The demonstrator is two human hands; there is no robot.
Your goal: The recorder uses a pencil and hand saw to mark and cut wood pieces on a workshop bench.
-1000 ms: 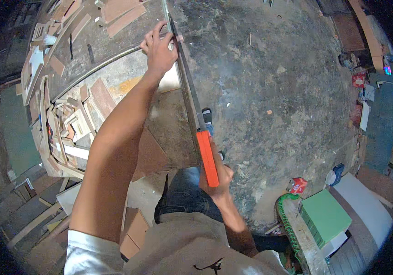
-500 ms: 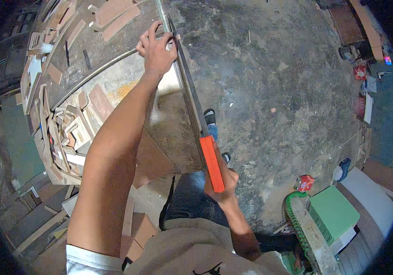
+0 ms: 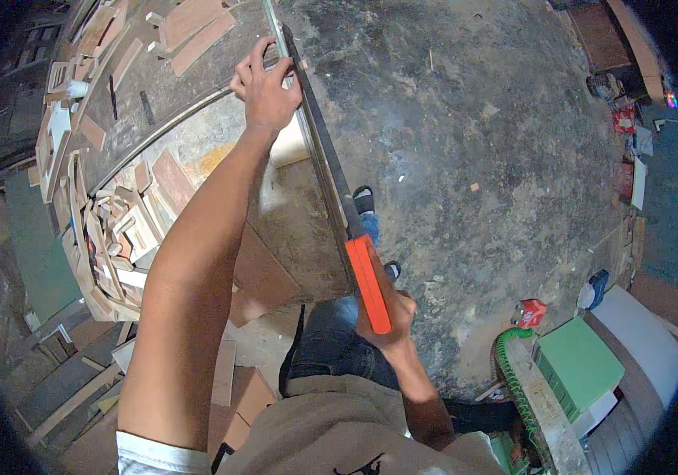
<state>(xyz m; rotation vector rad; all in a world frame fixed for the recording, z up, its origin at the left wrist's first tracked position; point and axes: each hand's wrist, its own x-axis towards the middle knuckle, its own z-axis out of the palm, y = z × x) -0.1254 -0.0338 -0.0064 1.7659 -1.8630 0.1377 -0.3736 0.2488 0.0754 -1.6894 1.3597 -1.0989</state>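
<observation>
My right hand (image 3: 393, 321) is wrapped round the bright orange handle (image 3: 370, 286) of a handsaw. The saw's long, dark, narrow blade (image 3: 323, 131) stretches forward and slightly left, along the workbench's right edge. Farther up that edge, my left hand (image 3: 269, 93) has its fingers and thumb curled over a long pale wooden strip (image 3: 277, 36) beside the blade. Its fingertips are partly hidden against the strip. A small bit of light wood (image 3: 302, 64) sticks out past the blade near my thumb.
Wood offcuts (image 3: 129, 229) are heaped on the bench's left part, with flat boards (image 3: 196, 28) farther up. Stained concrete floor (image 3: 465, 142) lies to the right. At lower right are a green box (image 3: 578, 366), a coiled green hose (image 3: 505, 356) and a red box (image 3: 529, 313).
The whole view has shifted slightly. Both hands keep their grips, and the saw stays almost where it was along the bench edge.
</observation>
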